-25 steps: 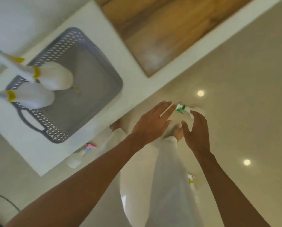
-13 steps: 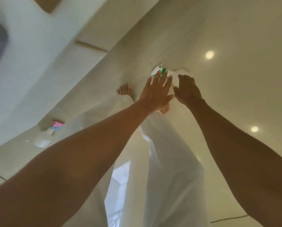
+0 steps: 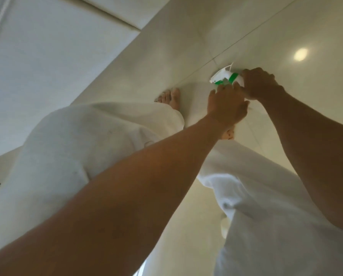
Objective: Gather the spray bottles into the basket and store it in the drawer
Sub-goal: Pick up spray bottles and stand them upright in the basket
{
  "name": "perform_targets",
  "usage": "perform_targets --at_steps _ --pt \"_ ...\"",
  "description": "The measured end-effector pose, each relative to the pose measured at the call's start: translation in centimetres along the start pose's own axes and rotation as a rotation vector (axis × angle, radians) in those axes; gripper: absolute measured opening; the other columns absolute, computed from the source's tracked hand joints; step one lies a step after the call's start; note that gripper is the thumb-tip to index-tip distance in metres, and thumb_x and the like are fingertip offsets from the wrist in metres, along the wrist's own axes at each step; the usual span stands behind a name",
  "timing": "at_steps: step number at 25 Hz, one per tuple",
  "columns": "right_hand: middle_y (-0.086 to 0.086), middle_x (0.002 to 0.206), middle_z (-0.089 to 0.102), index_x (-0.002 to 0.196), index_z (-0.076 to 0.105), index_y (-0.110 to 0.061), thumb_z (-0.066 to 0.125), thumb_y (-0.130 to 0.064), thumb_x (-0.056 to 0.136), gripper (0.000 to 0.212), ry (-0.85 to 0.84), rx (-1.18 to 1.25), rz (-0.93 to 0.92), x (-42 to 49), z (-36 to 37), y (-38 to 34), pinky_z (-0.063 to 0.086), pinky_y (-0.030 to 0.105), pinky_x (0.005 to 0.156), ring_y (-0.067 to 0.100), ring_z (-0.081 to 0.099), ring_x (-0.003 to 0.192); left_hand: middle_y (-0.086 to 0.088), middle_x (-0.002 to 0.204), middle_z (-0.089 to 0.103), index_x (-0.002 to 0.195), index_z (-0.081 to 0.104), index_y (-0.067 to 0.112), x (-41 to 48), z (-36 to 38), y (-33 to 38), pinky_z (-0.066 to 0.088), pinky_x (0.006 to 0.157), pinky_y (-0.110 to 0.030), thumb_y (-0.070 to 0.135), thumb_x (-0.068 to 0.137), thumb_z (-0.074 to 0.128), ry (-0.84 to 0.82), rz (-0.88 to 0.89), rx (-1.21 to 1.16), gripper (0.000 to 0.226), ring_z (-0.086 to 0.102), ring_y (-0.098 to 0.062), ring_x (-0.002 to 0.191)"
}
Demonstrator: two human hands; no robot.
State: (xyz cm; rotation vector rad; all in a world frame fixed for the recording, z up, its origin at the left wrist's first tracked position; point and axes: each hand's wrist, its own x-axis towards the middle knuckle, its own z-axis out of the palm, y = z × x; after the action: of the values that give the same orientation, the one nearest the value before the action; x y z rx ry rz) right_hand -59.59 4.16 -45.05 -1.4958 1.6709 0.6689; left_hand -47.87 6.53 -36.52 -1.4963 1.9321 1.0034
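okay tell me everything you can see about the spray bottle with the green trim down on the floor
The spray bottle shows only its white plastic trigger head with green trim and a thin trigger lever sticking up; its body is hidden by the hands. It sits low at the glossy tiled floor. The right hand closes over it from the right, and the left hand covers its near side.

Glossy, smooth tile on the floor (image 3: 246, 26), mirroring a round light. Just beside the right hand (image 3: 261, 84), hard white plastic with green trim on the spray bottle (image 3: 223, 76). Near the bottle, soft matt white cloth on the trousers (image 3: 77, 146). Matt white cabinet panel (image 3: 37, 56) farther off.
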Motion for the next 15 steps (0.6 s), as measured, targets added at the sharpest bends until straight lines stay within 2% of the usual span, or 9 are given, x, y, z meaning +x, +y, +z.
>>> perform_targets --at_steps 2,3,5,6,8,9,12,13,15 --pt "0.024 0.124 0.059 0.129 0.051 -0.003 0.067 -0.038 0.093 0.053 0.037 0.032 0.031 -1.3 -0.2 -0.4 0.048 0.053 0.102 0.042 0.058 0.117 -0.004 0.099 0.062 0.125 0.057 0.016 -1.3 -0.5 -0.5 0.043 0.075 -0.034 0.042 0.099 0.048 -0.021 -0.031 -0.095 0.037 0.061 -0.025 0.096" --pt "0.023 0.124 0.061 0.128 0.051 -0.003 0.072 -0.035 0.089 0.055 0.063 0.077 0.049 -2.4 -0.8 -0.6 0.050 0.052 0.100 0.041 0.059 0.116 -0.001 0.086 0.054 0.120 0.059 0.017 -2.2 -1.1 -0.7 0.040 0.072 -0.033 0.042 0.099 0.048 -0.059 -0.071 -0.136 0.034 0.058 -0.023 0.088" --pt "0.020 0.120 0.064 0.123 0.053 -0.003 0.078 -0.036 0.083 0.058 0.130 0.229 0.084 -5.6 -2.6 -1.4 0.053 0.047 0.094 0.038 0.062 0.112 0.003 0.078 0.043 0.115 0.059 0.015 -4.7 -3.0 -0.7 0.038 0.072 -0.033 0.045 0.098 0.048 -0.158 -0.177 -0.237 0.037 0.050 -0.020 0.082" --pt "0.017 0.117 0.065 0.119 0.054 -0.003 0.080 -0.037 0.080 0.058 0.175 0.323 0.101 -7.7 -3.8 -2.0 0.054 0.045 0.088 0.035 0.063 0.108 0.004 0.079 0.044 0.116 0.058 0.014 -6.4 -4.0 -0.6 0.039 0.073 -0.033 0.048 0.096 0.050 -0.196 -0.219 -0.297 0.040 0.049 -0.020 0.083" --pt "0.012 0.107 0.065 0.110 0.053 -0.005 0.084 -0.037 0.075 0.057 0.282 0.529 0.121 -12.2 -6.8 -3.6 0.054 0.036 0.075 0.029 0.065 0.098 0.002 0.092 0.057 0.122 0.055 0.016 -10.3 -6.6 -0.2 0.046 0.077 -0.035 0.054 0.091 0.055 -0.210 -0.262 -0.431 0.048 0.056 -0.022 0.090" --pt "0.008 0.102 0.064 0.105 0.052 -0.008 0.085 -0.037 0.073 0.055 0.329 0.617 0.126 -14.7 -8.5 -4.5 0.051 0.027 0.068 0.026 0.065 0.093 -0.001 0.105 0.064 0.127 0.052 0.018 -12.5 -8.1 0.1 0.050 0.083 -0.038 0.056 0.089 0.057 -0.187 -0.259 -0.502 0.054 0.061 -0.025 0.099" --pt "-0.002 0.097 0.062 0.107 0.052 -0.011 0.088 -0.040 0.071 0.059 0.432 0.798 0.127 -22.7 -14.3 -7.9 0.040 0.007 0.059 0.016 0.064 0.085 -0.004 0.142 0.056 0.148 0.036 0.021 -19.7 -13.6 0.6 0.047 0.102 -0.041 0.062 0.085 0.061 -0.007 -0.237 -0.635 0.080 0.054 -0.026 0.129" --pt "-0.002 0.096 0.063 0.110 0.055 -0.010 0.088 -0.041 0.070 0.060 0.470 0.838 0.116 -25.3 -16.1 -9.3 0.043 0.008 0.059 0.014 0.064 0.083 -0.002 0.147 0.052 0.150 0.033 0.022 -22.1 -15.6 0.5 0.044 0.105 -0.038 0.063 0.083 0.063 0.079 -0.247 -0.674 0.084 0.050 -0.023 0.134" --pt "-0.002 0.093 0.062 0.108 0.057 -0.015 0.089 -0.042 0.069 0.057 0.544 0.918 0.058 -30.1 -19.6 -12.4 0.055 0.020 0.068 0.013 0.063 0.079 0.004 0.149 0.050 0.149 0.036 0.026 -26.3 -19.2 -0.1 0.042 0.103 -0.030 0.061 0.078 0.071 0.253 -0.251 -0.734 0.087 0.050 -0.017 0.134"
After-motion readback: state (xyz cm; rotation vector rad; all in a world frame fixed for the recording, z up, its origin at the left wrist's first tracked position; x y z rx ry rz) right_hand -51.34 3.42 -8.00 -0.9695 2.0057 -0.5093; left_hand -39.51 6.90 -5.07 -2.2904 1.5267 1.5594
